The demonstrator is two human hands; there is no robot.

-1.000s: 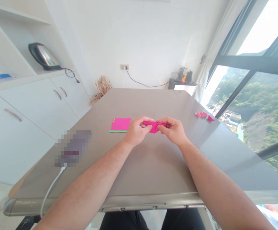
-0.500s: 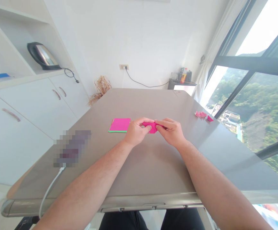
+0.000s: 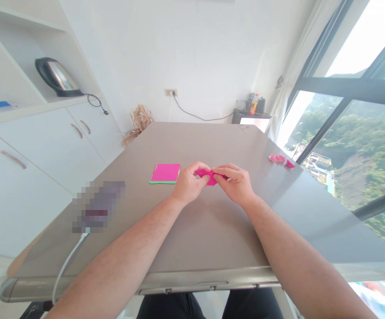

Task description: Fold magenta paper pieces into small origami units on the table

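Between my two hands is a small folded piece of pink paper (image 3: 210, 180), held just above or on the table; I cannot tell which. My left hand (image 3: 189, 182) pinches its left side, thumb in front and fingers behind. On the other side my right hand (image 3: 235, 180) grips it the same way, its thumb pressing near the middle. The fingers cover much of the fold. Left of my left hand lies a stack of square paper (image 3: 165, 173), pink on top with a green edge showing beneath.
Several folded pink paper pieces (image 3: 281, 160) sit by the table's right edge. A blurred-out object (image 3: 101, 206) with a white cable (image 3: 68, 259) lies at the left. The grey table (image 3: 208, 235) reaches back towards a wall, with a window (image 3: 345, 133) on the right.
My right hand has shifted slightly left, closer to my left hand, and its thumb has moved inward on the pink paper. Both hands keep their hold. The view has moved a little.
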